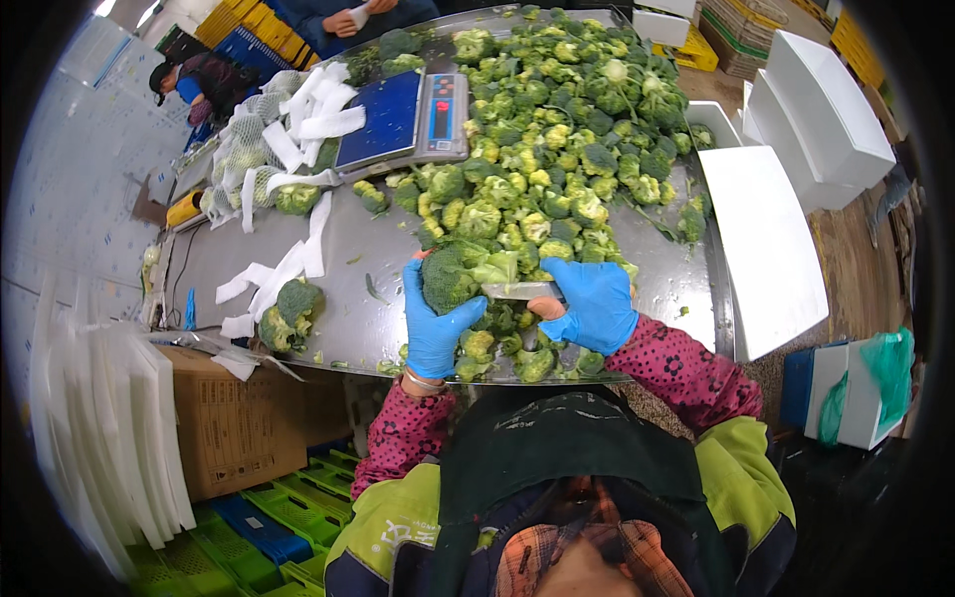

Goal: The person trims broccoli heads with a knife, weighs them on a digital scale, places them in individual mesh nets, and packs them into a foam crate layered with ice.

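Observation:
My left hand (439, 332), in a blue glove, grips a broccoli head (446, 280) over the near part of the steel table (365, 261). The dark green crown lies in the palm, and its pale stem points right. My right hand (589, 302), gloved in blue with a bare thumb tip, holds a knife (518, 291). Its blade lies across or against the stem side; whether it touches is hard to tell. The knife's handle is hidden in the fist. Small broccoli pieces (533, 364) lie below both hands at the table's edge.
A large heap of broccoli florets (545, 149) spreads beyond my hands. A digital scale (403, 119) stands at its left, beside white foam net sleeves (317, 112). Two broccoli heads (291, 317) sit on the left. White foam boxes (813, 119) stand right. Two other people work at the far side.

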A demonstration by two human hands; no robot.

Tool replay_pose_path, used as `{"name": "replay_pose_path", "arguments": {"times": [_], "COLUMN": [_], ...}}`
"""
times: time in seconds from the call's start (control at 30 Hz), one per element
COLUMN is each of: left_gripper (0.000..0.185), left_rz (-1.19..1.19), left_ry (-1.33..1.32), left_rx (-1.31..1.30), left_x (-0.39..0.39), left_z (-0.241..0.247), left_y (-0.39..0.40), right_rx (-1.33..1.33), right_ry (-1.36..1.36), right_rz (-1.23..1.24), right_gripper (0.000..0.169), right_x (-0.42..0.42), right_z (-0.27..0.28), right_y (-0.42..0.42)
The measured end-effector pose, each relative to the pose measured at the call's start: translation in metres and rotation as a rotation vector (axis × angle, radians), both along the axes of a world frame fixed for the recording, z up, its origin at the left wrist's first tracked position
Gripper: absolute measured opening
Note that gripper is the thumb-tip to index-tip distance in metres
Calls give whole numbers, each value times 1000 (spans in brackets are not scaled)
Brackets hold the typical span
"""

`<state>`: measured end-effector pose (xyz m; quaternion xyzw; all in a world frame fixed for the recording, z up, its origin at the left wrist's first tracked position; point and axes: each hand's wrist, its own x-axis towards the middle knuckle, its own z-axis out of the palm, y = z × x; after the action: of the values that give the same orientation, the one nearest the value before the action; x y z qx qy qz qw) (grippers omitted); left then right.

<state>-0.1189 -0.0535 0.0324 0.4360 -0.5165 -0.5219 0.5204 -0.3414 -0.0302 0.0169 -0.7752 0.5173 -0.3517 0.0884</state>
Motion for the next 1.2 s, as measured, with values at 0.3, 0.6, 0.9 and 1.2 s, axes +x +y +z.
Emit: {"name": "replay_pose_path", "arguments": {"times": [0.3,0.6,0.9,1.2], "left_gripper": [84,84,82,82], "left_rz": [-97,-171,-252,-414], "left_ry": [-314,-396,-357,-67], "left_rx": [-368,-449,-537,-491], "left_x": [-16,2,51,83], "left_z": [8,10,-1,-19], "left_y": [-11,-38,-88,-136], "right_rx": [278,130,94,461], "right_ry": [-27,136,-135,-770], "right_rz": [-195,-88,-214,-270], "right_gripper": [56,55,32,50], "right_x": [-60,-9,52,71], "right_z": [-46,-1,4,-25], "right_y": [-10,-27,-32,-53]}}
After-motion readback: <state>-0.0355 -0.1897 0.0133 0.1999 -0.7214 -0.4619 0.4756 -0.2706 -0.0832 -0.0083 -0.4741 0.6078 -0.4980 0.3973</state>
